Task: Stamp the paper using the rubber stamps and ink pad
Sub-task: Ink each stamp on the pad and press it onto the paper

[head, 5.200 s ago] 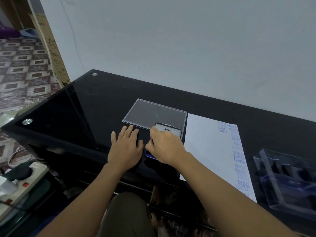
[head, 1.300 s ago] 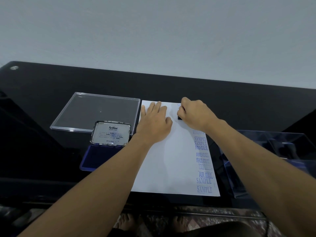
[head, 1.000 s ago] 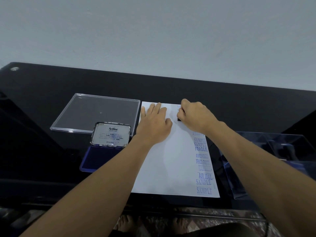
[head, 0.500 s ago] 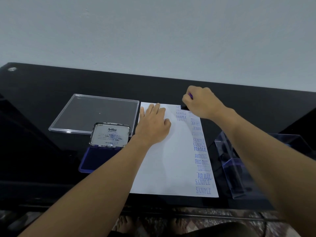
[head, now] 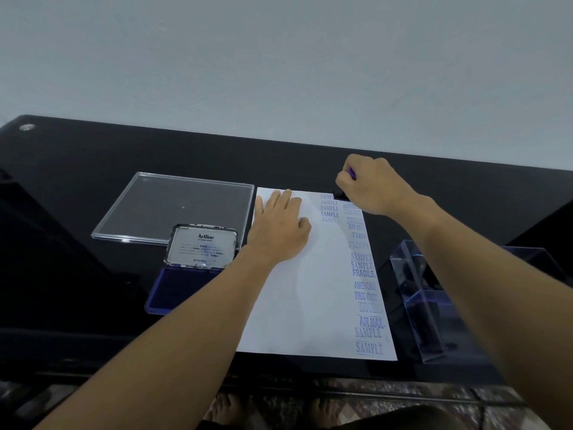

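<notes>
The right hand curls round a small black rubber stamp with a purple top at the 1 o'clock corner of the white paper sheet. I cannot tell whether the stamp's face touches the sheet. The left hand lies flat with its fingers straight, pressing the sheet's 11 o'clock part onto the glossy black table.

To stamp well, hold that palm down so the sheet cannot slide. Set the stamp square in a bare spot beside the blue prints, press evenly without rocking, then lift straight up. The open blue ink pad with a white-labelled lid sits at 9 o'clock of the sheet, ready for re-inking if prints look faint.
</notes>
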Demonstrator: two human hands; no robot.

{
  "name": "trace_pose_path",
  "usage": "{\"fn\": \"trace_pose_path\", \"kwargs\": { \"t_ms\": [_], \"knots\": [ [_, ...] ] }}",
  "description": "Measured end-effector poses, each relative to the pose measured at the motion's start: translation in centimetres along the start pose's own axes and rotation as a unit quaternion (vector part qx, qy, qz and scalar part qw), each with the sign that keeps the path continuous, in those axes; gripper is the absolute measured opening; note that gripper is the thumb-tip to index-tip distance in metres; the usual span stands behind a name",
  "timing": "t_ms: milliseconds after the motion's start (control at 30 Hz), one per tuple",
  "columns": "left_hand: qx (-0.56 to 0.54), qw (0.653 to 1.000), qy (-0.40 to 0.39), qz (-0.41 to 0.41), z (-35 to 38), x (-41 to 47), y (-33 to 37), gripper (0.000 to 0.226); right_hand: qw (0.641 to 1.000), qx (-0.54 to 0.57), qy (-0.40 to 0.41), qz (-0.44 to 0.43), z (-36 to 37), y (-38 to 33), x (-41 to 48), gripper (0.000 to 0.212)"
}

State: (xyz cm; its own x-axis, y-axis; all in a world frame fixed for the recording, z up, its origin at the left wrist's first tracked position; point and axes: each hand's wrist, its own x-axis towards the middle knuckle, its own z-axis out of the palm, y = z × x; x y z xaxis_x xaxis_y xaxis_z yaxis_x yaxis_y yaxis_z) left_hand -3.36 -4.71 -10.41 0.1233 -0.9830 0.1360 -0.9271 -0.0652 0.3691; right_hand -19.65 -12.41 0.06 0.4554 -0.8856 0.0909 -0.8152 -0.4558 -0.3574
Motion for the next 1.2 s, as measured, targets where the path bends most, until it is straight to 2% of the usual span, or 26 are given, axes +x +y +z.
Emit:
{"fn": "trace_pose_path", "kwargs": {
  "t_ms": [200,333,567,867,1033,1200],
  "knots": [
    [-0.031,0.999,-0.035,-0.021,-1.1,0.5,0.2,0.051,1.0,0.004,-0.002,0.005,-0.5,-0.1,-0.5,0.02],
    [-0.039,0.998,-0.047,-0.025,-2.1,0.8,0.5,0.046,1.0,0.004,0.002,0.005,-0.9,-0.1,-0.9,0.019],
    [-0.104,0.994,0.036,-0.014,-4.6,0.0,1.3,0.042,1.0,0.013,0.011,0.002,-1.8,0.1,-1.7,0.019],
    [-0.106,0.992,0.06,-0.031,-9.5,-3.6,-0.1,0.041,0.998,0.05,0.016,0.03,-1.8,-2.4,-3.8,0.021],
    [-0.112,0.989,0.074,-0.058,-11.3,-6.9,-2.2,0.031,0.998,0.067,0.005,0.002,-0.7,-5.9,-5.2,0.024],
    [-0.098,0.989,0.065,-0.095,-12.2,-10.3,-5.9,0.044,0.996,0.078,-0.028,-0.039,1.3,-10.6,-6.7,0.027]
  ]
}}
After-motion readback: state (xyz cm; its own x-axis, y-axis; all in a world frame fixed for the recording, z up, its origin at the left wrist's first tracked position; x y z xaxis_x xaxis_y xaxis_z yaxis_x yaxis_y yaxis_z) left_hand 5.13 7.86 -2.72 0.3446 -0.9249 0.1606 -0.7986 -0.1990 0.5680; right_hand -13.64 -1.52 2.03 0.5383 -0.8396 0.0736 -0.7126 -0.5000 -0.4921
